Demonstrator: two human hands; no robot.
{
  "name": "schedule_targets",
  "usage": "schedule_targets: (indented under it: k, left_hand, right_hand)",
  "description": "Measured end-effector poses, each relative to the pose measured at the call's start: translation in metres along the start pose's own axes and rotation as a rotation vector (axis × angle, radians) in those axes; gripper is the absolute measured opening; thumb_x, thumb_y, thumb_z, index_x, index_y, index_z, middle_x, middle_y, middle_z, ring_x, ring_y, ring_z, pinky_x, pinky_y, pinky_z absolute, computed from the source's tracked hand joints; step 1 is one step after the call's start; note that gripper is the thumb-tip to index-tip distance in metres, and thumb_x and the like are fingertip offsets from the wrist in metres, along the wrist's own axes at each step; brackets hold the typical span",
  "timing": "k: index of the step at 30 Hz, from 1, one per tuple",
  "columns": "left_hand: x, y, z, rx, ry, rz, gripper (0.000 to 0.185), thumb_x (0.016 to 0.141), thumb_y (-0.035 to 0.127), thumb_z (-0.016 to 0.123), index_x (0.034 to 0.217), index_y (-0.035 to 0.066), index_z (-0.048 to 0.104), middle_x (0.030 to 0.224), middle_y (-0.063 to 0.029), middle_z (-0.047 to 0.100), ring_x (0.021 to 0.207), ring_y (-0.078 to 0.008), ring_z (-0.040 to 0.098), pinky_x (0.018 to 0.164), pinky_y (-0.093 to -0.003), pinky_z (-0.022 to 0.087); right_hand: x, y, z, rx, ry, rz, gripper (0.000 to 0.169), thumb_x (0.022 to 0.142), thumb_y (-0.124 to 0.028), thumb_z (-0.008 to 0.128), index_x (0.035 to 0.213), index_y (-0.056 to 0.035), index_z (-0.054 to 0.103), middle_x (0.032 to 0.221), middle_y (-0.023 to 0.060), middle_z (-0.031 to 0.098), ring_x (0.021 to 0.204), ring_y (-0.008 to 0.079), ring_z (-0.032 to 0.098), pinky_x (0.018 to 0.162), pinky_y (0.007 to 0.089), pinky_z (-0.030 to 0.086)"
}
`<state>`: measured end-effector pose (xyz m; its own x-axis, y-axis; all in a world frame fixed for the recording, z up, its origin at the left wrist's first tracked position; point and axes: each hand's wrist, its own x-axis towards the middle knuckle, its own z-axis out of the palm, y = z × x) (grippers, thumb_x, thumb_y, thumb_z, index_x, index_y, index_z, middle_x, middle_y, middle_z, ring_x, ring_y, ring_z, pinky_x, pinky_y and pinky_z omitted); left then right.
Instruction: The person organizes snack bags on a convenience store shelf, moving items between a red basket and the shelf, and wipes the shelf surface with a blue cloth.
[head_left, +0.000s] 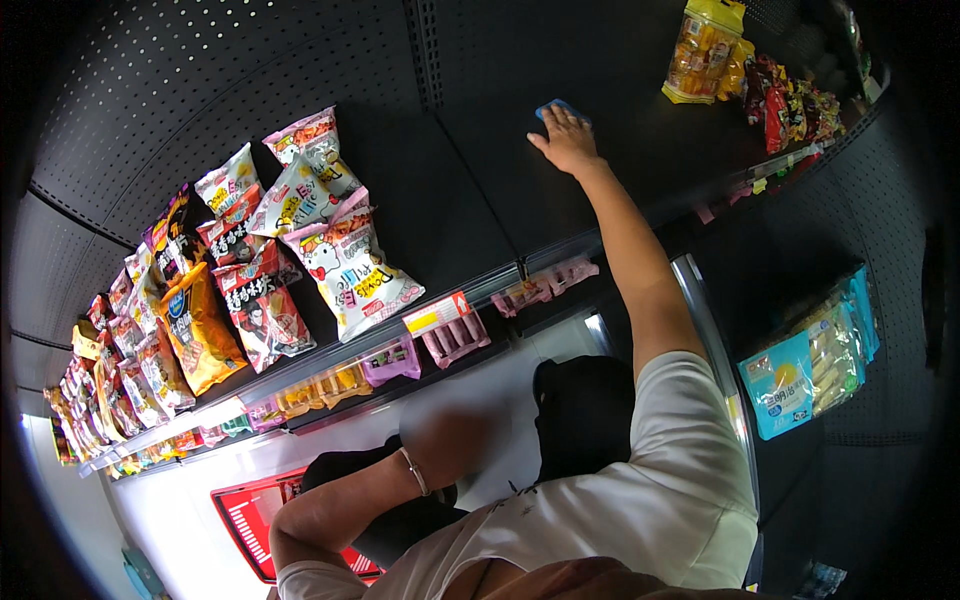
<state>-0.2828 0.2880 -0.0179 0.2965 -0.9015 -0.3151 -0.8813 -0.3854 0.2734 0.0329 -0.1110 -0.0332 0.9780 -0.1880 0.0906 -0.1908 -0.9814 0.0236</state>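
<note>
My right hand (568, 141) reaches far forward and lies with its fingers over a blue cloth (562, 111) on the black metal shelf (480, 150). The cloth is mostly hidden under the fingers and pressed flat on the shelf. My left hand (457, 442), with a bracelet at the wrist, is near my lap below the shelf edge; it is blurred, so its fingers and anything in it cannot be made out. Left of the right hand, pink and white snack bags (352, 262) stand at the shelf's front.
More snack bags (199, 330) line the shelf leftward. Yellow bagged snacks (703, 56) and small wrapped packets (787, 109) are at the right. Packaged snacks (454, 337) sit on a lower shelf. A red basket (244, 517) stands at lower left; blue bread packs (810, 360) are at right.
</note>
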Motion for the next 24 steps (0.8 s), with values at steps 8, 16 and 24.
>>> schedule_targets:
  k: [8,16,24]
  left_hand:
    - [0.004,-0.014,0.0,-0.016,0.073,-0.035,0.057,0.082,0.032,0.073,0.129,0.004,0.055,0.098,-0.0102,0.062,0.092,-0.027,0.061,0.084,-0.0382,0.045]
    - [-0.007,-0.001,-0.012,0.019,0.078,-0.088,0.059,0.079,0.033,0.075,0.127,0.004,0.056,0.096,-0.0092,0.061,0.091,-0.0257,0.061,0.084,-0.0377,0.045]
    - [-0.016,0.02,0.026,0.125,0.089,-0.053,0.057,0.079,0.034,0.072,0.127,0.006,0.058,0.1,-0.0066,0.06,0.093,-0.0224,0.059,0.084,-0.0354,0.042]
  right_hand:
    - [0.042,0.043,-0.015,0.045,-0.065,0.328,0.063,0.103,-0.051,0.034,0.154,-0.0161,0.028,0.162,0.01,0.022,0.149,0.0284,0.02,0.119,0.0528,0.02]
    - [-0.004,0.153,-0.006,0.013,-0.114,0.714,0.071,0.098,-0.063,0.036,0.157,-0.0267,0.021,0.165,0.0028,0.014,0.151,0.0279,0.016,0.117,0.0617,0.019]
    - [-0.051,0.113,-0.017,0.041,-0.109,0.494,0.077,0.094,-0.066,0.042,0.155,-0.0209,0.028,0.16,0.0093,0.027,0.146,0.0342,0.028,0.114,0.06,0.025]
